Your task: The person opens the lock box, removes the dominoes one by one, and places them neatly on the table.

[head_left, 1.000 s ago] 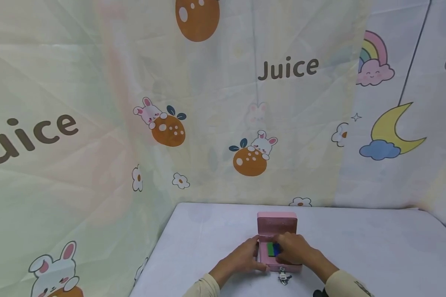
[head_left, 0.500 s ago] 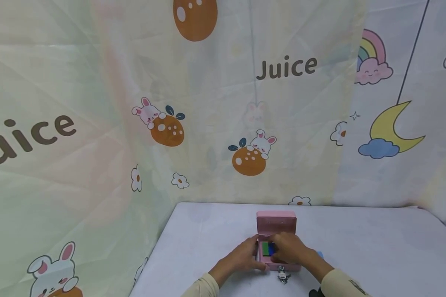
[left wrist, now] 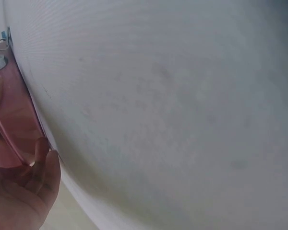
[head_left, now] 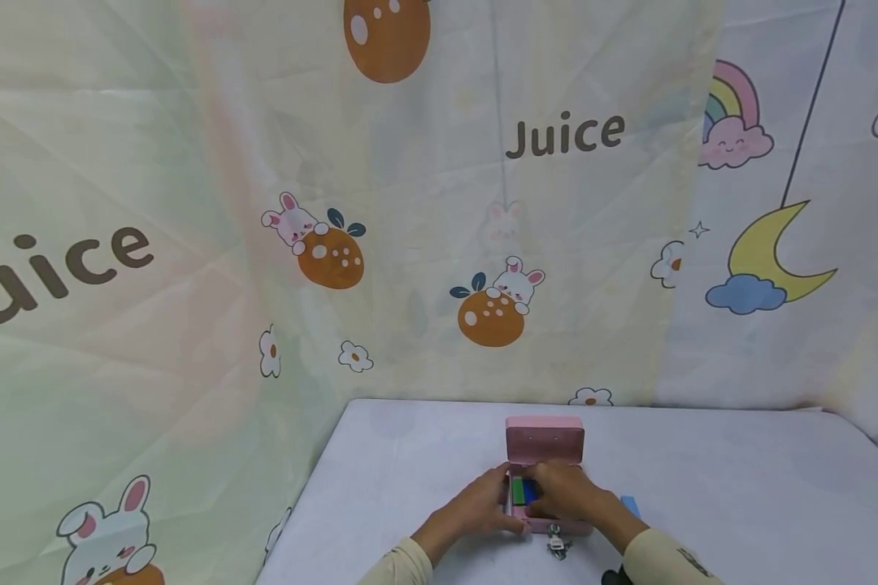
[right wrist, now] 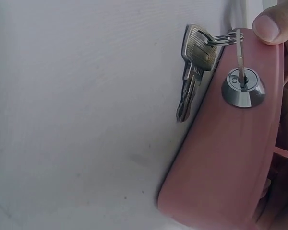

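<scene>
A pink metal cash box [head_left: 559,526] stands on the table with its lid [head_left: 545,444] raised. My left hand [head_left: 477,504] grips the box's left end, its thumb at the front edge and its fingers along the side, also seen in the left wrist view. Inside the box, my right hand [head_left: 565,490] pinches a blue block [head_left: 530,491] between fingers and thumb, though the fingers partly hide it. A green block [head_left: 518,491] lies against the blue one's left. One key sits in the front lock [right wrist: 243,91]; a second key [right wrist: 197,62] hangs from its ring.
On the white table [head_left: 739,487], a light blue piece [head_left: 630,505] lies beside my right forearm. A dark object [head_left: 616,577] shows at the bottom edge near the right sleeve. Printed cloth [head_left: 410,325] hangs behind and to the left.
My right hand and the green and blue blocks have shifted left inside the box. The light blue piece beside the right forearm has come into view. My left hand has stayed in place.
</scene>
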A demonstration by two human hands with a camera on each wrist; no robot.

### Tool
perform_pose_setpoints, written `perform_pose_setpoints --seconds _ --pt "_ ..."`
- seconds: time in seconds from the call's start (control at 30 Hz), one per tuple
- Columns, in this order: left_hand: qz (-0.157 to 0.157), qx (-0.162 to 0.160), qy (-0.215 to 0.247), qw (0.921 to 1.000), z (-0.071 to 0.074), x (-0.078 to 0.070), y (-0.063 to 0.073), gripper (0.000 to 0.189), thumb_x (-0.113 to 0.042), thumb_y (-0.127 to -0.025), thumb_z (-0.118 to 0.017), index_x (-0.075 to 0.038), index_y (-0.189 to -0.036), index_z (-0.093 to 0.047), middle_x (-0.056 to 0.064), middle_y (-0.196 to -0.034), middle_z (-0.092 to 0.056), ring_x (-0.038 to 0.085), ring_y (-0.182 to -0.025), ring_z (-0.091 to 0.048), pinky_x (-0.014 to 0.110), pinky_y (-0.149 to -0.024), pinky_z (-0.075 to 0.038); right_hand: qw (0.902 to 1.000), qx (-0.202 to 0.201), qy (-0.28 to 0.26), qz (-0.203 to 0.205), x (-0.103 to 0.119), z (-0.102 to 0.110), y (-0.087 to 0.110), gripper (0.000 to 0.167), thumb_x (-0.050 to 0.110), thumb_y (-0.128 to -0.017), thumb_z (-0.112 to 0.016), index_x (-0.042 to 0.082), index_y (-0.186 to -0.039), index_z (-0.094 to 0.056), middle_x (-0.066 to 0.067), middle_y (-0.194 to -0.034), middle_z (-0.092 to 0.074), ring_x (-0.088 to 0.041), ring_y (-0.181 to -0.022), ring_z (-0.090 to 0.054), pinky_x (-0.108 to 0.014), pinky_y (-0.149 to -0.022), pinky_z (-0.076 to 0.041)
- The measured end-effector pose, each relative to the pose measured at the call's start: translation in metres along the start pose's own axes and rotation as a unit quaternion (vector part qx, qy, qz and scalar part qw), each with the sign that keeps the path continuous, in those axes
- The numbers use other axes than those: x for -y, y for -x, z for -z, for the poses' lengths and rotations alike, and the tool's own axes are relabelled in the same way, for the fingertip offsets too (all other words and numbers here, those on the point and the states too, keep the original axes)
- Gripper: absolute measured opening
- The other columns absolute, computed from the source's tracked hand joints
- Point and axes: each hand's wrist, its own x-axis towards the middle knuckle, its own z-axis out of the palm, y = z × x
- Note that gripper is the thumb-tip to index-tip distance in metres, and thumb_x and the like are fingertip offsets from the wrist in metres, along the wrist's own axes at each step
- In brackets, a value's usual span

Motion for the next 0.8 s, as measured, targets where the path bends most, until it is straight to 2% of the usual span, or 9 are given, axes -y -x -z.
perform_pose_setpoints --seconds 0.37,0.63,0.8 --pt "0.019 0.001 -0.01 0.9998 0.001 -0.0021 0.0015 0.096 -0.035 -0.075 -0.089 -0.02 -0.154 -0.036 -0.002 -0.145 -0.053 0.007 -0.122 -0.056 0.033 -0.108 -0.049 0.9999 0.006 -0.009 -0.013 -0.0007 -0.0046 -0.0038 0.055 0.026 -0.074 -0.089 0.011 -0.123 -0.068 -0.004 -0.114 -0.073 -0.014 -0.091 -0.061 -0.049 -0.096 -0.054" --pt "0.005 -0.004 -0.02 0.9998 0.0003 -0.001 0.0015 0.096 -0.036 -0.075 -0.089 -0.02 -0.154 -0.035 -0.001 -0.149 -0.051 0.01 -0.129 -0.053 0.034 -0.111 -0.046 0.9992 0.014 -0.028 -0.025 0.0023 -0.0041 -0.0023 0.051 0.026 -0.077 -0.087 0.012 -0.122 -0.069 -0.002 -0.116 -0.072 -0.015 -0.094 -0.061 -0.052 -0.097 -0.053" --pt "0.003 -0.006 -0.023 0.9997 -0.0002 -0.0011 0.0011 0.096 -0.035 -0.075 -0.089 -0.02 -0.154 -0.036 -0.001 -0.15 -0.051 0.011 -0.13 -0.053 0.035 -0.111 -0.045 0.9993 0.015 -0.033 -0.01 0.0022 -0.0037 -0.0009 0.047 0.026 -0.077 -0.087 0.012 -0.119 -0.069 -0.001 -0.113 -0.072 -0.013 -0.094 -0.061 -0.049 -0.094 -0.055"
